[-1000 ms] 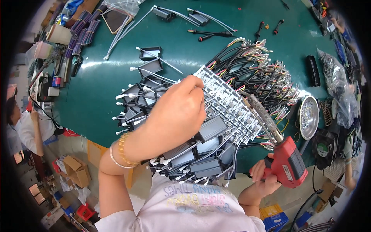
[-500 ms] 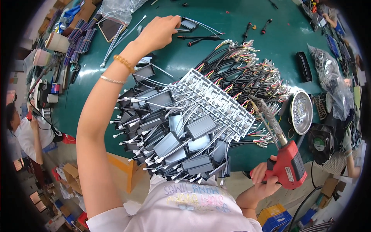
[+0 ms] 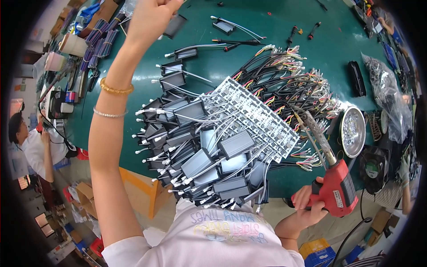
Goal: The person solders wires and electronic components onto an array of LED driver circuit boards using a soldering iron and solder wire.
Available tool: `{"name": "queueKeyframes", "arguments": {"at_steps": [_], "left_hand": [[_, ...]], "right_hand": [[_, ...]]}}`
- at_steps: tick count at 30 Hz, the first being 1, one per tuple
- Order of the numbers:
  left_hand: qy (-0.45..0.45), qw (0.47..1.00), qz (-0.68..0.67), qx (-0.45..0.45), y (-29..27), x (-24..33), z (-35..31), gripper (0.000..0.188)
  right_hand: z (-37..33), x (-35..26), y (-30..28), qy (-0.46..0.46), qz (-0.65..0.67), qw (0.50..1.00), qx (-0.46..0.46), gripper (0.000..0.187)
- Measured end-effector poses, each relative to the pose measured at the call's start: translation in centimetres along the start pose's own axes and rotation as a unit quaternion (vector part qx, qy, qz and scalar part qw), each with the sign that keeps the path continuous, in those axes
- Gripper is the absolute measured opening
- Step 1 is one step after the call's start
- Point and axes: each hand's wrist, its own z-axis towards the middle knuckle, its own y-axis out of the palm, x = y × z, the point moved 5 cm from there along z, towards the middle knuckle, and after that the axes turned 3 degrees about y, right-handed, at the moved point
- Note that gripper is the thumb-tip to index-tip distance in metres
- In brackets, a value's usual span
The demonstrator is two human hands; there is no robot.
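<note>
My left hand [image 3: 153,18] reaches to the far left side of the table, its fingers curled and partly cut off by the upper edge. Just right of it lies or hangs a smeared grey housing [image 3: 175,26]; whether the fingers hold it cannot be made out. My right hand [image 3: 309,204] grips a red soldering gun [image 3: 336,189], a finger at its trigger. The gun's tip and thin feed tube point at the right end of a white circuit board panel [image 3: 253,115]. Grey metal housings [image 3: 195,162] with white cables pile up along its near left side.
Bundles of black wires [image 3: 284,80] fan out beyond the panel. At right stand a metal bowl [image 3: 353,133], a black fan [image 3: 373,164] and a clear plastic bag [image 3: 387,98]. Another housing [image 3: 223,26] lies at the far middle. A co-worker [image 3: 38,142] sits at left.
My left hand has moved left and away from the far housing, uncovering housings along the left. My right hand still holds the soldering gun in nearly the same place over the panel.
</note>
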Motion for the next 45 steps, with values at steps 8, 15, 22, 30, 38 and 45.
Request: {"name": "queueKeyframes", "arguments": {"at_steps": [8,15,22,30,38,45], "left_hand": [[0.022,0.998,0.064,0.003,3.2,3.0,-3.3,0.015],[0.088,0.984,0.128,-0.089,6.7,0.9,-5.4,0.017],[0.079,0.949,0.234,-0.195,7.8,0.5,-6.2,0.014],[0.113,0.963,0.193,-0.147,5.5,2.1,-6.6,0.013],[0.02,0.978,0.093,-0.187,3.8,11.0,-9.8,0.014],[0.055,0.975,0.109,-0.185,7.6,11.4,-15.5,0.013]], "right_hand": [[-0.3,0.2,-0.1,0.009,0.008,1.0,0.007,0.066],[-0.3,0.0,0.1,0.01,0.0,1.0,0.004,0.068],[-0.4,0.1,0.1,0.009,-0.005,1.0,0.006,0.068],[-0.2,-0.2,0.7,0.004,-0.005,1.0,0.001,0.068],[-0.3,-0.2,0.4,0.009,-0.035,0.999,0.022,0.07],[-0.8,0.8,1.1,0.065,-0.026,0.995,0.065,0.078]]}}
